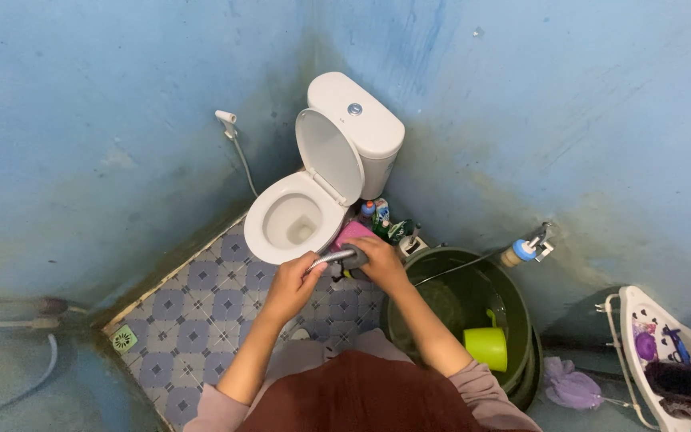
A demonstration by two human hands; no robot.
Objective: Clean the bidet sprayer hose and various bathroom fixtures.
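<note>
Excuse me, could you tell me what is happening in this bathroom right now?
A person stands over a white ceramic toilet whose lid is raised. Both hands meet on a flexible silver metal hose: the left hand grips it, and the right hand closes around its dark grey end. To the right, a dark green plastic bucket holds water and a lime green plastic scoop. A few bottles stand beside the toilet base.
</note>
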